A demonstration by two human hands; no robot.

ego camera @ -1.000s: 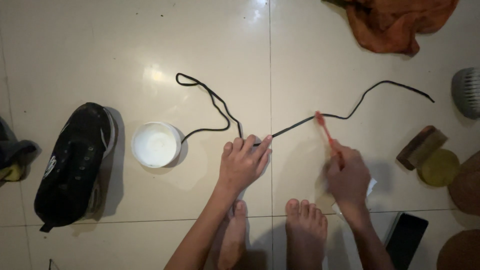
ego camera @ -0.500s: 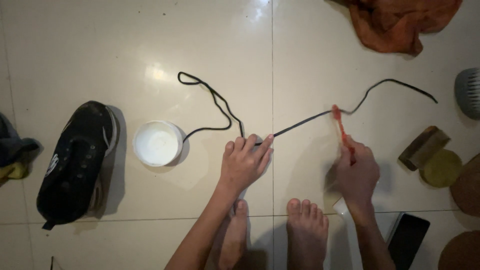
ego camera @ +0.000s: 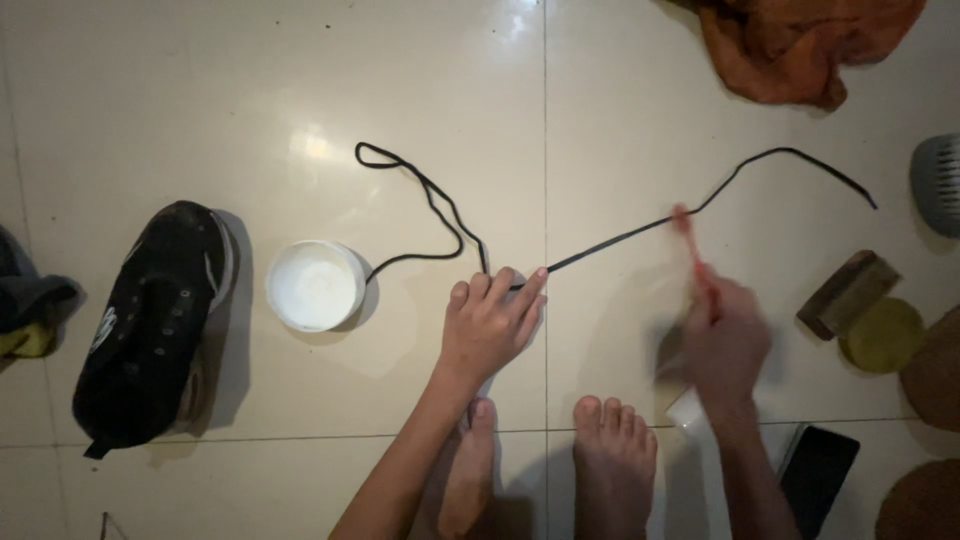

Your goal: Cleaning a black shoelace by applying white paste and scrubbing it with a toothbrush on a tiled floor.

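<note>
A long black shoelace (ego camera: 640,232) lies stretched across the tiled floor, looping at its left end. My left hand (ego camera: 490,325) lies flat on the floor with its fingertips pressing the lace down near the middle. My right hand (ego camera: 722,340) is blurred and grips a red toothbrush (ego camera: 692,248) whose head touches the lace to the right of my left hand. My two bare feet (ego camera: 612,460) rest on the floor just below both hands.
A white round bowl (ego camera: 315,285) stands left of my left hand, and a black shoe (ego camera: 150,320) lies further left. An orange cloth (ego camera: 800,45) is at the top right. A wooden brush (ego camera: 848,292), a round yellow pad (ego camera: 882,335) and a dark phone (ego camera: 818,468) lie at right.
My right hand has moved the toothbrush rightward along the lace, stroke by stroke. My left hand has stayed pressed on the lace.
</note>
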